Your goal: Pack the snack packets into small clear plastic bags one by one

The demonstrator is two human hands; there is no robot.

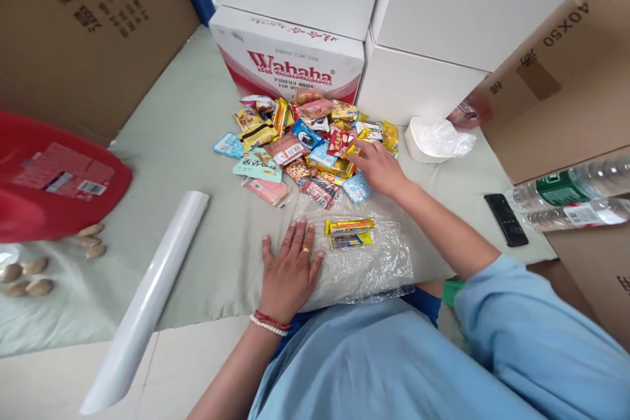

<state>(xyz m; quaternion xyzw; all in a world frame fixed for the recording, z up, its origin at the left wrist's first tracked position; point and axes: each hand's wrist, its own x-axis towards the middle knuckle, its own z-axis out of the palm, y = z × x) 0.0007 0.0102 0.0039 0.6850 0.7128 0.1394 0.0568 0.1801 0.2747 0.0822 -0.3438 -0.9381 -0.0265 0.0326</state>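
Note:
My left hand (288, 269) lies flat with its fingers spread on the cloth-covered table, at the left edge of a clear plastic bag (384, 269). On that bag rest two narrow snack packets (350, 226), mostly yellow, one above the other. A mixed pile of wrapped snacks (295, 147) spreads out beyond my hands. At the pile's right side my right hand (377, 164) reaches in, with thumb and fingers closed around a yellow snack packet (353, 148). My fingers partly cover this packet.
A white Wahaha carton (295, 56) stands behind the pile. To the right are a white tub (426, 141) with thin plastic in it, a phone (506, 219) and plastic bottles (566, 189). Leftward are a white roll (147, 302), a red container (54, 177) and several brown roundish items (37, 266).

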